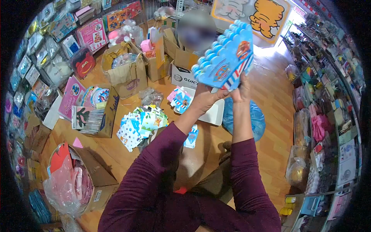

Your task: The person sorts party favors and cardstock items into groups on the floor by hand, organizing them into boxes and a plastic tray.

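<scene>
Both hands are raised in front of me, closed around the lower end of a stack of blue popcorn boxes (224, 63). The boxes have scalloped top edges, cartoon badges and a striped base, and they tilt up to the left. My left hand (208, 98) pinches the bottom from the left, thumb on the near side. From the right, my right hand (242, 91) wraps the base; some of its fingers are hidden. Below my hands sits a white tray (215, 114). Printed paper pieces (181, 99) lie at its left end, and a similar blue piece (191, 138) rests on the floor.
A pile of printed paper cutouts (143, 125) spreads over the wooden floor. Cardboard boxes (129, 79) stand at the left, one holding pink plastic-wrapped goods (75, 181). A blue plastic bag (253, 120) lies right of the tray. Packed shelves (324, 127) line the right; a person (197, 33) is ahead.
</scene>
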The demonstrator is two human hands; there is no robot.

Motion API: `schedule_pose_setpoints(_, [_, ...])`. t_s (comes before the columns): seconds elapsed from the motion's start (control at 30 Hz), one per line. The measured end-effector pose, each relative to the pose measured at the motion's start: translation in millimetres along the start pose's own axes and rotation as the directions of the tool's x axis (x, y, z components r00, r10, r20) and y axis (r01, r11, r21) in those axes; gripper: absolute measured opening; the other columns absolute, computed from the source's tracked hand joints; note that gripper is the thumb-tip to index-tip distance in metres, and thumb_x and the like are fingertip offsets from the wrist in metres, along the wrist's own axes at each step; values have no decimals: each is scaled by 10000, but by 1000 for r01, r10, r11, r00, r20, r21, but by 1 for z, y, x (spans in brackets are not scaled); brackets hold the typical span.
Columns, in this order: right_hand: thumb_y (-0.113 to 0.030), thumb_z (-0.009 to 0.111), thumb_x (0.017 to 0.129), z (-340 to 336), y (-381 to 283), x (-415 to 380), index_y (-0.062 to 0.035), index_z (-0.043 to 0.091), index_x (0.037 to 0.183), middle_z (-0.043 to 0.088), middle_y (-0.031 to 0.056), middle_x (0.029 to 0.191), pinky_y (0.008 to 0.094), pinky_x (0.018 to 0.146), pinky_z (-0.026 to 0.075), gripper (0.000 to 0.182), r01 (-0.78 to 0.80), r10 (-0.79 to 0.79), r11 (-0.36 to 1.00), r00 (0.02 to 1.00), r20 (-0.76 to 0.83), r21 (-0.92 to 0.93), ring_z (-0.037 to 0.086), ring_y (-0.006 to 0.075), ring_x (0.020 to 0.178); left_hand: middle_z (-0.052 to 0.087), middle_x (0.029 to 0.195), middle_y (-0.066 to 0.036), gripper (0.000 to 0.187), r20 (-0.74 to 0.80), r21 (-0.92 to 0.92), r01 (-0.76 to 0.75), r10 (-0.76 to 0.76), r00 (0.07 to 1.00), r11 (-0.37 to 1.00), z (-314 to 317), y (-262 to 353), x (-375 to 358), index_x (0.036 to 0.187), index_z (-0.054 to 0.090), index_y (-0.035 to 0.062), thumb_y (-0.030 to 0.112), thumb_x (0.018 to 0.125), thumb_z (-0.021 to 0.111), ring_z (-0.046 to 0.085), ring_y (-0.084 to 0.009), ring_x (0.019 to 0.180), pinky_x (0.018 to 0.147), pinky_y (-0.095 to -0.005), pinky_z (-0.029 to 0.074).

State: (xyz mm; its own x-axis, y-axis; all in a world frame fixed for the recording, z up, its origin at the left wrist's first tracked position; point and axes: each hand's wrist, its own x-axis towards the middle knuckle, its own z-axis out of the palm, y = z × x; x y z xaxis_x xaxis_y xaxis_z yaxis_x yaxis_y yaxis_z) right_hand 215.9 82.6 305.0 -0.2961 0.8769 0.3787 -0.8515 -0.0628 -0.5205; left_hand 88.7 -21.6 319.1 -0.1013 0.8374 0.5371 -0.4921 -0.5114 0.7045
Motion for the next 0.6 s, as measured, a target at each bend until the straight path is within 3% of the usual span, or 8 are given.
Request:
schedule_pose_setpoints(0.03, [-129, 608, 760, 4, 8, -4, -45, 420, 1177, 507, 88, 1138, 403, 907, 389, 465, -6, 6, 1000, 1000, -17, -9, 498, 243, 1026, 468, 1144, -88, 649, -34, 69, -30, 32, 999, 997, 2, 3, -2, 1174, 397, 10, 227, 664, 733, 441, -191, 1060, 898, -309, 354])
schedule_pose_setpoints(0.17, [-144, 591, 781, 15, 36, -11, -57, 419, 1182, 509, 78, 1143, 383, 891, 400, 445, -27, 28, 997, 999, -15, 67, 505, 231, 1019, 531, 1048, -80, 466, -157, 50, 60, -51, 986, 997, 4, 12, -7, 1082, 493, 7, 251, 728, 675, 496, -162, 962, 853, -303, 379])
schedule_pose_setpoints(0.27, [-140, 590, 782, 19, 39, -16, -56, 425, 1168, 514, 78, 1130, 376, 885, 406, 429, -21, 20, 998, 1000, 13, 55, 509, 223, 1012, 524, 1047, -77, 441, -242, 80, 141, -118, 963, 987, -1, 16, -6, 1087, 480, 8, 239, 754, 653, 495, -149, 948, 840, -292, 385])
schedule_pose_setpoints(0.33, [-141, 582, 789, 26, 38, -17, -52, 442, 1144, 525, 78, 1107, 372, 885, 408, 391, -17, 17, 999, 1000, 19, 32, 511, 219, 1009, 522, 1043, -73, 427, -279, 79, 89, -64, 958, 993, -4, 12, -5, 1089, 473, 11, 230, 765, 643, 496, -144, 939, 836, -290, 387])
schedule_pose_setpoints(0.43, [-178, 590, 788, 31, 37, -17, -52, 474, 1086, 546, 70, 1055, 351, 848, 430, 344, -19, 18, 999, 999, -31, -46, 526, 207, 972, 518, 1041, -69, 412, -357, 36, 28, -13, 934, 999, -13, 4, -1, 1098, 457, 15, 208, 779, 630, 496, -139, 930, 835, -289, 388])
schedule_pose_setpoints(0.5, [-245, 592, 791, 25, 28, -14, -59, 495, 1035, 565, 69, 995, 335, 766, 465, 322, -118, 102, 950, 992, -71, -289, 547, 181, 904, 516, 1044, -67, 412, -400, -6, 15, -16, 916, 1000, -17, 5, 1, 1107, 448, 15, 196, 783, 626, 495, -138, 930, 838, -290, 387])
schedule_pose_setpoints(0.53, [-245, 592, 791, 22, 20, -13, -59, 495, 1035, 565, 69, 995, 335, 766, 465, 322, -119, 104, 950, 992, -67, -287, 547, 181, 904, 515, 1048, -69, 416, -402, -44, -4, -14, 915, 999, -19, 8, 2, 1111, 445, 16, 192, 781, 628, 494, -138, 937, 847, -290, 384])
schedule_pose_setpoints(0.6, [-303, 587, 791, 14, -1, -11, -64, 502, 1000, 576, 72, 935, 323, 682, 486, 329, -178, 84, 880, 971, -226, -441, 556, 157, 841, 514, 1052, -70, 421, -406, -80, -27, -8, 914, 996, -23, 9, 4, 1115, 443, 17, 189, 779, 630, 493, -138, 945, 855, -290, 380])
